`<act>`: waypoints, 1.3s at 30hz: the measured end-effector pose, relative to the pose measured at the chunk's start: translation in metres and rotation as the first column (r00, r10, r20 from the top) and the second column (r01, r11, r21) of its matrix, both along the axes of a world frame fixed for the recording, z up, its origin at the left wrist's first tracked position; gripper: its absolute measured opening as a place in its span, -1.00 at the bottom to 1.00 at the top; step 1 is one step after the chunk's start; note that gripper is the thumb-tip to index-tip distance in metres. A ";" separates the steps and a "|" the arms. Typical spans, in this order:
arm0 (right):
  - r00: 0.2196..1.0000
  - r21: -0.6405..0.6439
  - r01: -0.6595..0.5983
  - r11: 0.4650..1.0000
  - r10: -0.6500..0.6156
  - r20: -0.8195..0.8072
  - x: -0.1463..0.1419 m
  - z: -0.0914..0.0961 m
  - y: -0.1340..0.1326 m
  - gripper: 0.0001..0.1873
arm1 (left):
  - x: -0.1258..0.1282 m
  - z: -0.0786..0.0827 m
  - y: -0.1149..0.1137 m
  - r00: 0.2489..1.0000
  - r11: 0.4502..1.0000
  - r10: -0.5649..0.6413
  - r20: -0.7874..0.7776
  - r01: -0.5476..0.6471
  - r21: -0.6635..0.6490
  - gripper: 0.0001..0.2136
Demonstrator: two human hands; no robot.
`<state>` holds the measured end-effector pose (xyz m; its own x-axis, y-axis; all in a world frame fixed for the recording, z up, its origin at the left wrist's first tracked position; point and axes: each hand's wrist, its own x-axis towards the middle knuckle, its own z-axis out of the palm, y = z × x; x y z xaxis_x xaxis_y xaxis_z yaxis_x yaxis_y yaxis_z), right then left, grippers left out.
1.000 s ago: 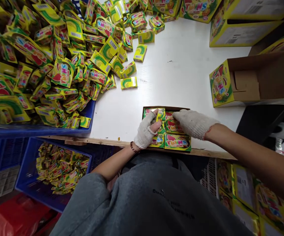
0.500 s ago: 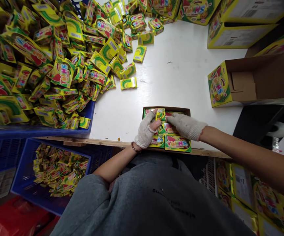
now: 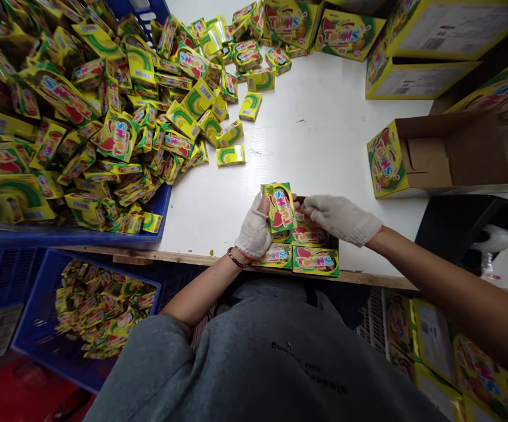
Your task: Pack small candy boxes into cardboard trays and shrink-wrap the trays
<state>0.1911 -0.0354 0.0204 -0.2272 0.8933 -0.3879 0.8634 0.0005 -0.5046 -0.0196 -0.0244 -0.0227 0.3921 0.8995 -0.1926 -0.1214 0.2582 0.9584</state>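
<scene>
My left hand (image 3: 254,233), in a white fingerless glove, grips a small yellow-green TWINS box (image 3: 279,206) upright, thumb on its near side. Below it is a shallow open carton (image 3: 334,241) at the table's front edge, holding several like boxes face up, such as the front right one (image 3: 316,260). Over the carton's far right part is my right hand (image 3: 341,218), gloved too. Its fingers are bent together close to the held box; whatever they pinch is hidden. Both hands cover part of the carton's inside.
A blue crate (image 3: 165,205) heaped with small boxes fills the left, spilling onto the white table (image 3: 319,129). An open empty carton (image 3: 388,155) lies at right beside a black holder (image 3: 451,234) with a tape roll. A lower blue crate (image 3: 38,316) stands below left.
My left hand has raised a small box from the carton and tilted it up. My right hand has drawn its fingers together at the carton's far side. The view has shifted slightly.
</scene>
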 end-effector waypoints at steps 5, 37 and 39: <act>0.913 -0.007 0.306 0.952 -0.295 -0.282 0.008 0.042 0.002 -0.49 | 0.020 0.020 0.012 0.999 0.998 -0.043 -0.012 0.044 0.052 -0.57; 0.977 0.019 0.162 0.987 -0.163 0.138 0.052 -0.017 0.005 -0.54 | 0.052 -0.005 0.017 0.561 0.313 -0.189 -0.806 0.813 0.491 -0.73; 0.984 -0.069 0.132 0.989 -0.122 0.132 0.050 -0.014 0.007 -0.56 | 0.052 -0.006 0.019 0.515 0.287 -0.189 -0.836 0.843 0.455 -0.86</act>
